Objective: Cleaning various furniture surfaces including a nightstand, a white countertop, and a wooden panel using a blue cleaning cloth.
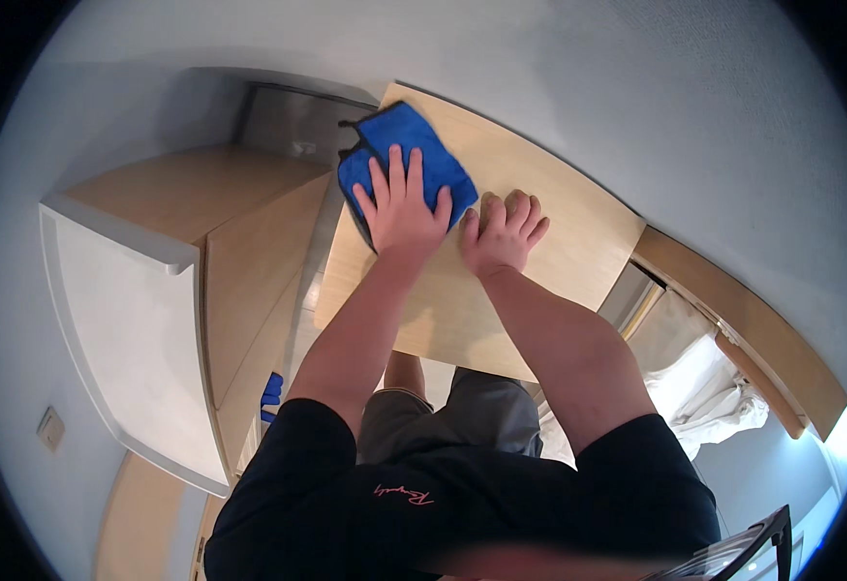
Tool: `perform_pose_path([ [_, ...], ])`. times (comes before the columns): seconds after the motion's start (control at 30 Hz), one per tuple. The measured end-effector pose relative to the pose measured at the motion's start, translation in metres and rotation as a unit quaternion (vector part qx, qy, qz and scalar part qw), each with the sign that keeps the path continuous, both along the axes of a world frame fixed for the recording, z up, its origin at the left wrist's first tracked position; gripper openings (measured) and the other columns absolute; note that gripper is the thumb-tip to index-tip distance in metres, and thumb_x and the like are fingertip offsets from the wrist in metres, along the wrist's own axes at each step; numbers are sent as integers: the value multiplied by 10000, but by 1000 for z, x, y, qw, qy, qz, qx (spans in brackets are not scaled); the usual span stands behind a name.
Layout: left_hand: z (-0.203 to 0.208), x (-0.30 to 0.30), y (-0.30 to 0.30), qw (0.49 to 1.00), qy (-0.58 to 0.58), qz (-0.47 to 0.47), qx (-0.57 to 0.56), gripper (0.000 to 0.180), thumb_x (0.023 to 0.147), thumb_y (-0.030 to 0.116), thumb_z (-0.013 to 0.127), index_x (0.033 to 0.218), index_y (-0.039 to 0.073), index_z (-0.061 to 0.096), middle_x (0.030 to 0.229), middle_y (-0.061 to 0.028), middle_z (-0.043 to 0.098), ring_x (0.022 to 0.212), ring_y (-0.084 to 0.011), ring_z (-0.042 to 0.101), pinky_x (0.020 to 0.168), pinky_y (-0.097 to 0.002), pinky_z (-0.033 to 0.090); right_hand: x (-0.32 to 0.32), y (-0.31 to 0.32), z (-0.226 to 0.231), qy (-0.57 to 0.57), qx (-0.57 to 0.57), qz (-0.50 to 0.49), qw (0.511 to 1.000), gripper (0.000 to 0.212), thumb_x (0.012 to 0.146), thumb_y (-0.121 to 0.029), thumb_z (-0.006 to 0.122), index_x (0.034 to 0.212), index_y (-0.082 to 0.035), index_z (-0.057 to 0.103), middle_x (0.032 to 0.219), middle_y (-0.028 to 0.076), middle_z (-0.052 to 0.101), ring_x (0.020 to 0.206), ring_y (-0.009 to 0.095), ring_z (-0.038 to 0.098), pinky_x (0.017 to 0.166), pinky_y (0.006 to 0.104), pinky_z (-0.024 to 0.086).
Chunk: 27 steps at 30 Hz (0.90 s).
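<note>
A blue cloth [406,145] with dark edging lies folded on a light wood tabletop [559,223], its upper left corner reaching the table's left edge. My left hand [409,205] rests flat on top of the cloth, fingers spread and pointing away from me. Just right of the cloth, my right hand [503,232] leans on the bare wood. Its fingers are bent but apart, and nothing shows in them.
The tabletop meets a pale wall [656,107] along its far side. To the left stands a wooden cabinet [259,271] with a white panel [133,339]. White fabric [714,397] hangs at the right, below a wooden ledge [762,320]. A blue object [271,395] is low on the left.
</note>
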<state>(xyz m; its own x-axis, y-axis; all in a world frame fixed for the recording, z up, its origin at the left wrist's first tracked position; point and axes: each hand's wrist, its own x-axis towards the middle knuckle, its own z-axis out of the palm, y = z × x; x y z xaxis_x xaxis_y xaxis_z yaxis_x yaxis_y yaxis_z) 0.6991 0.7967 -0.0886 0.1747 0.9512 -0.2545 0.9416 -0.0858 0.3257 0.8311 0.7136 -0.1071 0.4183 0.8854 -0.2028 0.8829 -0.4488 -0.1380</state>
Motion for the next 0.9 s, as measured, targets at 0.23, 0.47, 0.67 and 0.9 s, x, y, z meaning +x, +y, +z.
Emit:
perform_pose_path([
  [0.23, -11, 22, 59, 998, 0, 33, 62, 747, 997, 549, 492, 1635, 192, 335, 1727, -78, 239, 1584, -384, 184, 1252, -642, 118, -3, 2, 1, 13, -20, 3, 1000, 509, 983, -502, 499, 1379, -191, 571, 1568, 214, 302, 1511, 449, 153, 1199, 710, 50],
  [0.47, -1, -18, -24, 999, -11, 46, 0, 765, 983, 516, 557, 1639, 198, 323, 1733, -80, 219, 1587, -390, 174, 1254, -641, 99, -3, -2, -3, 2, 21, 14, 1000, 490, 977, -482, 522, 1345, -162, 576, 1519, 208, 351, 1483, 447, 199, 1183, 706, 98],
  [0.67, 1, -44, -94, 995, 43, 37, -78, 804, 973, 527, 568, 1651, 192, 297, 1743, -92, 178, 1591, -409, 143, 1248, -658, 59, -3, -1, -4, -18, 46, 30, 998, 469, 984, -472, 543, 1347, -175, 562, 1511, 194, 342, 1480, 443, 198, 1180, 699, 119],
  [0.9, 1, -6, -33, 1000, -14, 21, -3, 762, 987, 516, 546, 1637, 183, 327, 1731, -93, 213, 1582, -408, 175, 1237, -670, 105, 0, -3, -5, -20, 38, 32, 999, 451, 974, -422, 558, 1352, -175, 561, 1501, 202, 357, 1478, 446, 214, 1181, 695, 124],
])
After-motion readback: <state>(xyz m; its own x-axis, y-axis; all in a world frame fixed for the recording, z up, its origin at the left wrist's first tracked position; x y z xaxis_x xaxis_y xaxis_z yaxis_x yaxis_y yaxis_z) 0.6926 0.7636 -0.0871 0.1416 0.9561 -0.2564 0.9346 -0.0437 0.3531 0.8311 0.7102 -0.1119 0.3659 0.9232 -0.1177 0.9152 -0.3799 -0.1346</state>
